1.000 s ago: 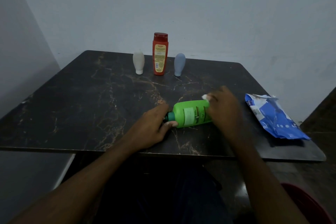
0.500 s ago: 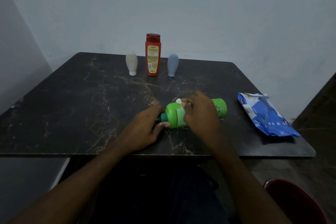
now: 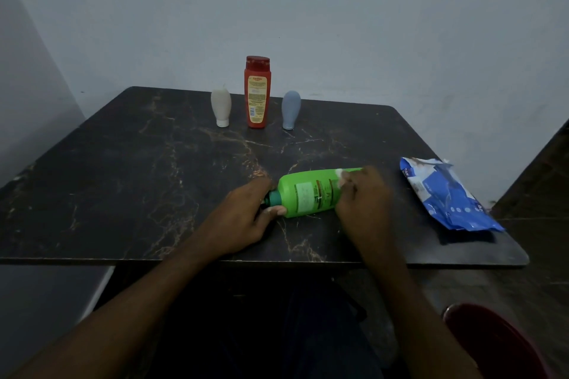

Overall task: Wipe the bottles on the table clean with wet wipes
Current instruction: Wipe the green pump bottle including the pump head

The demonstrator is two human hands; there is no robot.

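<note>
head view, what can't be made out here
Head view:
- wet wipe: mostly under the right hand; only a white corner shows.
- green bottle: cap partly behind the left hand, base behind the right.
- red bottle: label print too small to read.
- red object, lower right: cut off by frame edge.

Your right hand [image 3: 363,203] covers the 3 o'clock end of the green bottle [image 3: 295,191] and most of the wet wipe [image 3: 341,175]; only a white scrap shows at the hand's 11 o'clock. Your left hand [image 3: 243,218] hides part of the cap [image 3: 273,197], and the label [image 3: 304,197] print is too small to read. At 5 o'clock a red object [image 3: 498,344] is cut off by the edge.
</note>
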